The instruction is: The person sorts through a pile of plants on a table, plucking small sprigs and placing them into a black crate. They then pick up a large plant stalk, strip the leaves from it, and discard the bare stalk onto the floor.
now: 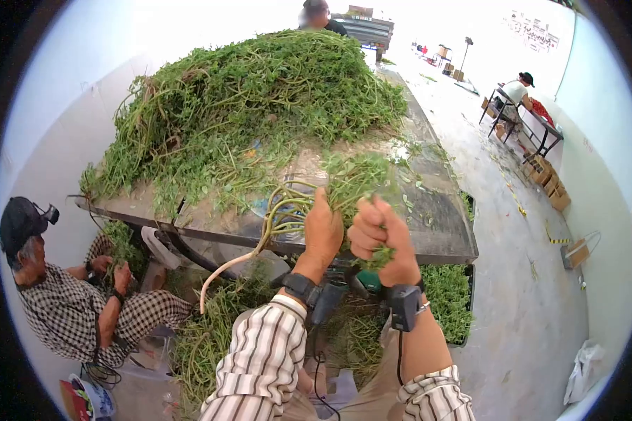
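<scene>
Concrete-floor hall, metal table (pixel 442 238) heaped with greens (pixel 253 105). Both hands raised at the near edge: left hand (pixel 323 231) and right hand (pixel 380 238) side by side, fingers curled tight around one bunch (pixel 354 179), stems upright, leaves above the fists.

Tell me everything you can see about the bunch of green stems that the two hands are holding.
The bunch of green stems is a loose handful of thin, pale green stalks with small dark leaves at the top. It stands roughly upright above the table edge. The left hand and right hand both close around its lower part, side by side. Long bare stalks curl out to the left, and one pale stalk hangs down below the table edge.
</scene>
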`<state>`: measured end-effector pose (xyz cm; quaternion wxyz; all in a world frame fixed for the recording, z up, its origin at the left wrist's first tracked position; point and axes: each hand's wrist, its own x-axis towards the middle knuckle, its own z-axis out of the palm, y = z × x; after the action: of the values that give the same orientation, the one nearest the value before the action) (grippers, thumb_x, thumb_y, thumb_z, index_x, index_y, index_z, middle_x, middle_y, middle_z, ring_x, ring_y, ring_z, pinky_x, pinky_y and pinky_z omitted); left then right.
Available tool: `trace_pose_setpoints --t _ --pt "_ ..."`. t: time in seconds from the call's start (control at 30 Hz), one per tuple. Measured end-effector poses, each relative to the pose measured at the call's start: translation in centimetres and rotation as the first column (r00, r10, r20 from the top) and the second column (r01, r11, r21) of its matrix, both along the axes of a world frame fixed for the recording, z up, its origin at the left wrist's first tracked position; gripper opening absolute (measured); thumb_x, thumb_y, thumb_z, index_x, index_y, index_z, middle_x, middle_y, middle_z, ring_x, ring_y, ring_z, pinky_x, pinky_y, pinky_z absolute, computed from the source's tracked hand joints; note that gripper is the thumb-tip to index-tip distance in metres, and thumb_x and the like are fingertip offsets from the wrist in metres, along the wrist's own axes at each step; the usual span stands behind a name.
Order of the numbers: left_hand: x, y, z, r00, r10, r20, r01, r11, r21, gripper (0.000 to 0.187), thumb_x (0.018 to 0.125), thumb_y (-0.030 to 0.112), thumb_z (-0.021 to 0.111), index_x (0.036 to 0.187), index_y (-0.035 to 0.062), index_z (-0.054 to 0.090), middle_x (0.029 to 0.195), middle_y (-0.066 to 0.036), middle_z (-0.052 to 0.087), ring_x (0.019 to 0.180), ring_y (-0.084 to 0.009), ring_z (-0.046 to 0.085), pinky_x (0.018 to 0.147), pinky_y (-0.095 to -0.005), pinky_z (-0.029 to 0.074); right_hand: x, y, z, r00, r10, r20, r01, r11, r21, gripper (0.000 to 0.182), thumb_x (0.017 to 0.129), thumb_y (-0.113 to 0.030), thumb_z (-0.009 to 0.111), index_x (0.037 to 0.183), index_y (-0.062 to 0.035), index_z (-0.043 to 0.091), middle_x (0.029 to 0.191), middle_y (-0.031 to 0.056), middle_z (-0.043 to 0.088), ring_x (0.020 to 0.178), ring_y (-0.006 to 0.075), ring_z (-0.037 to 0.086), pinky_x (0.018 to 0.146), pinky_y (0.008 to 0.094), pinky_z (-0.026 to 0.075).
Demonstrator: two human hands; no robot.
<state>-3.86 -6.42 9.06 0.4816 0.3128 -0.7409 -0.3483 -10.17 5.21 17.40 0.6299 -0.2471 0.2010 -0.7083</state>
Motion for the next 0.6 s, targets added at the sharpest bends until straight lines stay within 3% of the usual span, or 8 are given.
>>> trace_pose_setpoints --t 0.17,0.2,0.27,0.3,0.43,0.5,0.53,0.6 --pt "0.7 0.3 -0.1 1.0 0.009 0.003 -0.009 0.996 -0.089 0.029 0.087 0.012 0.049 0.112 -0.0013 0.043 0.082 -0.028 0.058 0.078 -0.0485 0.053 0.062 -0.052 0.04 -3.3 0.6 -0.9 0.987 -0.154 -0.044 0.144 0.975 -0.17 0.031 0.097 -0.034 0.041 0.075 -0.0127 0.04 0.067 -0.005 0.035 0.055 0.0062 0.03 0.046 0.0218 0.027" --pt "0.7 0.2 -0.4 1.0 0.004 0.007 -0.004 0.996 -0.087 0.029 0.087 0.012 0.049 0.112 -0.0013 0.043 0.082 -0.028 0.058 0.078 -0.0485 0.053 0.062 -0.052 0.04 -3.9 0.7 -1.3 0.986 -0.159 -0.041 0.15 0.974 -0.168 0.031 0.097 -0.034 0.041 0.075 -0.0127 0.04 0.067 -0.005 0.035 0.055 0.0062 0.03 0.046 0.0218 0.027" --pt "0.4 0.1 -0.9 0.998 0.041 0.042 -0.037 0.995 -0.088 0.037 0.088 0.013 0.05 0.119 -0.004 0.041 0.085 -0.028 0.058 0.078 -0.0474 0.054 0.062 -0.0509 0.041 -4.8 1.1 -1.7 0.91 -0.378 -0.169 0.377 0.925 -0.04 0.024 0.095 -0.03 0.046 0.079 -0.0119 0.045 0.074 -0.0038 0.044 0.058 0.0065 0.036 0.049 0.0206 0.031" --pt "0.3 0.1 -1.1 0.999 0.034 0.043 -0.03 0.996 -0.087 0.037 0.088 0.013 0.05 0.119 -0.004 0.041 0.085 -0.028 0.058 0.078 -0.0474 0.054 0.062 -0.0509 0.041 -5.1 1.3 -1.9 0.883 -0.417 -0.215 0.42 0.907 -0.036 0.018 0.094 -0.025 0.05 0.094 -0.0078 0.054 0.079 -0.0016 0.051 0.061 0.0061 0.04 0.05 0.0207 0.034" --pt "0.4 -0.2 -1.3 0.999 0.044 0.031 -0.038 0.986 -0.163 0.041 0.088 0.014 0.053 0.122 -0.0051 0.041 0.087 -0.028 0.059 0.08 -0.0466 0.055 0.063 -0.0496 0.042 -4.8 1.2 -1.2 0.721 -0.513 -0.465 0.552 0.831 -0.06 0.024 0.092 -0.02 0.052 0.109 -0.0049 0.058 0.085 -0.0006 0.057 0.062 0.0056 0.041 0.052 0.0216 0.036" --pt "0.6 0.0 -1.0 0.999 0.032 0.043 -0.024 0.984 -0.179 0.04 0.088 0.014 0.053 0.121 -0.005 0.042 0.088 -0.028 0.059 0.081 -0.0464 0.055 0.064 -0.0495 0.042 -4.3 0.8 -0.8 0.32 -0.461 -0.828 0.662 0.734 -0.153 0.028 0.088 -0.012 0.054 0.114 -0.0037 0.059 0.094 0.0036 0.063 0.069 0.011 0.053 0.064 0.0257 0.045" --pt "0.7 0.0 -0.7 0.998 0.026 0.06 -0.015 0.985 -0.173 0.039 0.088 0.013 0.053 0.121 -0.0051 0.042 0.088 -0.028 0.059 0.081 -0.046 0.056 0.064 -0.0495 0.043 -4.2 0.2 -1.3 0.321 -0.466 -0.824 0.664 0.731 -0.155 0.028 0.088 -0.012 0.054 0.114 -0.0037 0.059 0.094 0.0036 0.063 0.069 0.011 0.053 0.064 0.0257 0.045" --pt "0.5 0.1 -0.4 0.997 0.015 0.077 -0.001 0.985 -0.173 0.038 0.087 0.012 0.053 0.12 -0.0051 0.043 0.088 -0.027 0.059 0.081 -0.0457 0.056 0.064 -0.0494 0.043 -3.9 -1.1 -2.2 -0.113 -0.648 -0.754 0.558 0.586 -0.587 0.03 0.084 -0.006 0.056 0.113 -0.0029 0.059 0.103 0.0104 0.065 0.084 0.0218 0.062 0.079 0.0303 0.047"
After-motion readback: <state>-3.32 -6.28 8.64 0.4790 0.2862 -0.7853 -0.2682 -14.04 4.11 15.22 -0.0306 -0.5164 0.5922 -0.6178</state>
